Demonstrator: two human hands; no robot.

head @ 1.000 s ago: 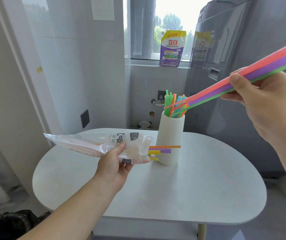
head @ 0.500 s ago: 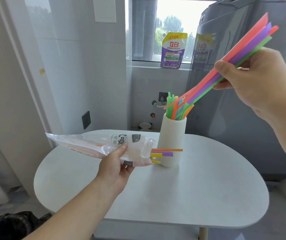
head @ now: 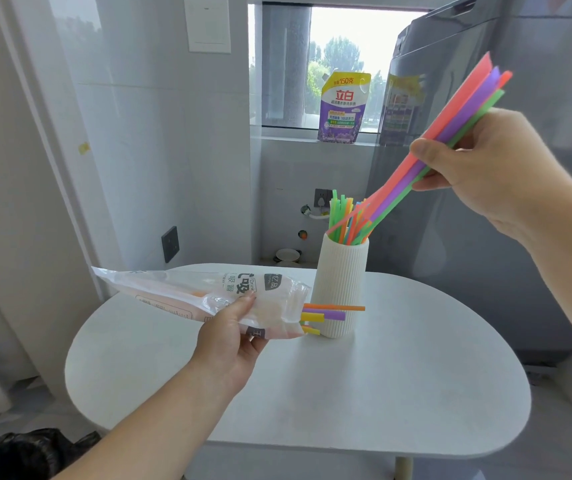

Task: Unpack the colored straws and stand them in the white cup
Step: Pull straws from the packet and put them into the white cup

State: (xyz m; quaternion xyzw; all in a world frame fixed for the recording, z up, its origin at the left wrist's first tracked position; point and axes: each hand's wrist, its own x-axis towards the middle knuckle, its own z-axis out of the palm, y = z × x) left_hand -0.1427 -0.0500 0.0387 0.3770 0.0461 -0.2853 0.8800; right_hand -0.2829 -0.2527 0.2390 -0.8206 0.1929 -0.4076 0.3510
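So this is mid-loading: the right hand (head: 485,174) pinches a bundle of straws (head: 451,129) (pink, purple, orange, green) between thumb and curled fingers, up at about 2 o'clock from the white cup (head: 341,282). The bundle's low ends are right at the cup mouth, in among the standing straws (head: 341,216) there, though I can't tell if they're past the rim. The cup stands upright toward the far side of the table (head: 381,393), roughly 12 o'clock from the person. The left hand (head: 229,337) grips the plastic packet (head: 191,292) at the cup's 9 o'clock, thumb on top and fingers underneath, holding it roughly level with its open end facing the cup. A few leftover straws (head: 329,311) (orange, purple, yellow) poke out in front of the cup wall. I'd say the step is dropping this batch in, probably past halfway overall. Next the bundle likely needs tipping closer to upright so it slides down instead of fanning out or knocking the cup, then a release and back for the leftovers
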